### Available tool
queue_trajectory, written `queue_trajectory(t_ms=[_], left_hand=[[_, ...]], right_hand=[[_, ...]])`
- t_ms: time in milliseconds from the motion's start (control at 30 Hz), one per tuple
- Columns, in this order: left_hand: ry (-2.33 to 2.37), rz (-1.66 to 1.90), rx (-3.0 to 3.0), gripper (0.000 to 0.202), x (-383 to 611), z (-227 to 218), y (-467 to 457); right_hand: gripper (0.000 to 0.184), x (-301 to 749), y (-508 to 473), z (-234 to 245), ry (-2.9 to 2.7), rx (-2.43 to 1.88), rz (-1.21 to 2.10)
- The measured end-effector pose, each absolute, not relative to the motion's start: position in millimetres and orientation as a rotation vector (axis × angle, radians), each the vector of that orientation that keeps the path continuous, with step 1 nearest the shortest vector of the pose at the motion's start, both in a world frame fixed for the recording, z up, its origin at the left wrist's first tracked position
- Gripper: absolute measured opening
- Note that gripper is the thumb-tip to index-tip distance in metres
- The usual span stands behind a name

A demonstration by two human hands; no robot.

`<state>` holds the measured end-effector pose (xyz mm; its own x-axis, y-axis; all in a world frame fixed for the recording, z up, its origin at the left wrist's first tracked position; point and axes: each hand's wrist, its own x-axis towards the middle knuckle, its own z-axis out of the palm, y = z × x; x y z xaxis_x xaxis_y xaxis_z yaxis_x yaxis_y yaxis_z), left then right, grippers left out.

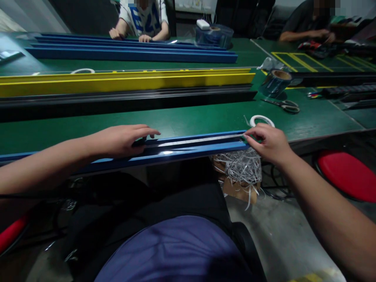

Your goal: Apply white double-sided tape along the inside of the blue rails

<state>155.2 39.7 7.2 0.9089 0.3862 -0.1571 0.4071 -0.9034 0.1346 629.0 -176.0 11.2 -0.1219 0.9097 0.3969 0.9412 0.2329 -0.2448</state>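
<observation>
The blue profile (176, 150) lies lengthwise along the near edge of the green tabletop (205, 123), its right end short of the edge's far corner and its left end running out of view. A silver strip (199, 140) lies in its channel, with a dark, glossy surface beside it.

The right grip (267, 144) is narrow: thumb and fingers close on the profile's right end, at the end of the strip. The left grip (120, 141) is open, its fingers extended and resting across the profile well left of the right grip, with the fingertips reaching over the channel.

A white tape roll (262, 120) lies on the tabletop just behind the right grip. Further right are scissors (282, 105) and a clear film roll (275, 83). A black profile (126, 105) and a yellow profile (126, 84) lie side by side behind the work, with more blue profiles (132, 54) beyond them. A carton of silver scrap strips (239, 168) sits below the table edge, under the profile's right end. A red stool (346, 176) stands on the floor to the right. Two co-workers (141, 19) (307, 23) sit across the far side.
</observation>
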Motion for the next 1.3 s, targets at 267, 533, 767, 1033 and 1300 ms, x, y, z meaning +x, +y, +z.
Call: queue_trajectory(t_ms=[267, 533, 767, 1033, 1300], left_hand=[[0.927, -0.376, 2.775, 0.051, 94.0, 24.9, 32.7], [0.842, -0.287, 2.856, 0.054, 87.7, 8.7, 46.0], [0.670, -0.292, 2.948, 0.052, 104.9, 2.0, 53.3], [0.619, -0.266, 3.000, 0.057, 128.9, 2.8, 49.1], [0.587, -0.281, 3.041, 0.061, 168.9, 6.1, 37.6]], right_hand=[[0.035, 645.2, -165.4, -4.3, -2.010, -1.851, 0.091], [0.021, 642.3, -150.3, 7.7, -1.967, -2.204, 0.230], [0.016, 630.3, -143.4, 14.8, -1.873, -2.335, 0.344], [0.062, 649.7, -144.5, 7.3, -1.642, -2.158, 0.817], [0.076, 655.1, -148.4, -2.5, -1.446, -2.022, 1.011]])
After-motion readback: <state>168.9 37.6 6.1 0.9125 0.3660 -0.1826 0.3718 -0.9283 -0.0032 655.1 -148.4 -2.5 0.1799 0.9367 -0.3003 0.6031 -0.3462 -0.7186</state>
